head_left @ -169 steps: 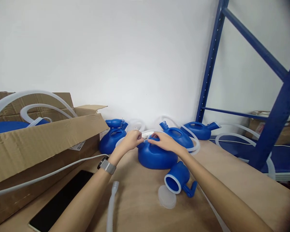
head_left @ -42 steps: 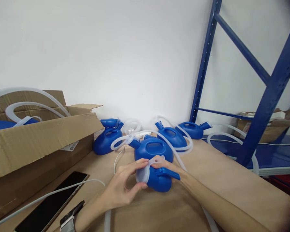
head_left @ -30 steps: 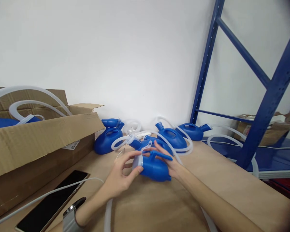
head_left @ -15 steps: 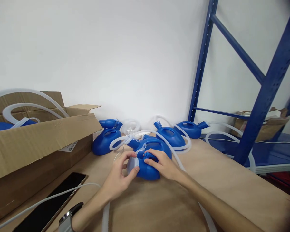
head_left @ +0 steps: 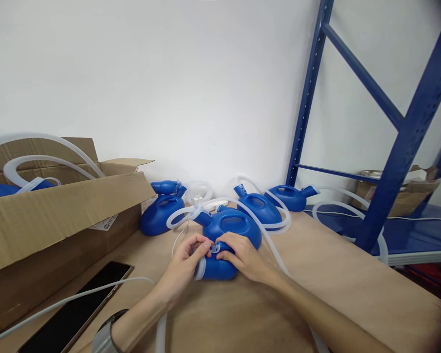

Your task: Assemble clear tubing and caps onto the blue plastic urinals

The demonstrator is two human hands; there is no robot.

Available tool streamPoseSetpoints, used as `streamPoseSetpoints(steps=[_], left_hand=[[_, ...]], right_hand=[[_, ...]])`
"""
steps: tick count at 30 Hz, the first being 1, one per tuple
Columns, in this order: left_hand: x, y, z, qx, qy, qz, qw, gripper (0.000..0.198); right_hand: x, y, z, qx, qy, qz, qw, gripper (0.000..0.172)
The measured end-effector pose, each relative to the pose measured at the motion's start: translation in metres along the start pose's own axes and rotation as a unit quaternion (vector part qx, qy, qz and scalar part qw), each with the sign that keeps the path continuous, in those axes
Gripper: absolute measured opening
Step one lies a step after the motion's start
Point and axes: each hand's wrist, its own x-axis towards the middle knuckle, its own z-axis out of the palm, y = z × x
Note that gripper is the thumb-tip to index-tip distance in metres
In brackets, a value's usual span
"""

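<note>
In the middle of the table, both hands are at a small blue plastic spout piece (head_left: pixel 220 270) with a translucent cap (head_left: pixel 201 269) at its left end. My left hand (head_left: pixel 187 257) is closed, thumb and forefinger pinching the clear strap (head_left: pixel 215 248) joined to the cap. My right hand (head_left: pixel 244 256) is wrapped over the upper right of the spout piece, its fingertips close to the strap's ring. Directly behind is a blue urinal bottle (head_left: pixel 220 228) with a handle opening, a short neck and a pale hose (head_left: pixel 266 238). Fingers hide part of the strap.
More blue urinal bottles (head_left: pixel 259 208) with hoses stand along the wall. At left, an open cardboard box (head_left: pixel 69 211) holds hoses and blue parts. A phone (head_left: pixel 77 309) lies below it, crossed by a white cable (head_left: pixel 69 299). Blue metal shelving (head_left: pixel 389 162) rises at right.
My left hand has gone from the cap's rim to the strap, which now lies across the top of the spout piece. The spout piece has moved slightly nearer and my right hand has shifted over it.
</note>
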Motion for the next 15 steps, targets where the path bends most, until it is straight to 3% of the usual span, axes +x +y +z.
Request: streamPoseSetpoints(steps=[5, 11, 15], left_hand=[[0.001, -0.007, 0.000, 0.031, 0.016, 0.030, 0.999, 0.038], [0.004, -0.008, 0.000, 0.169, 0.065, 0.091, 0.979, 0.033], [0.006, -0.012, -0.002, 0.185, 0.072, 0.082, 0.977, 0.032]], right_hand=[[-0.001, -0.002, 0.000, 0.019, 0.002, -0.001, 1.000, 0.027], [-0.003, -0.008, 0.005, 0.030, 0.012, -0.002, 0.999, 0.025], [-0.001, -0.011, 0.006, 0.013, 0.027, 0.013, 0.999, 0.028]])
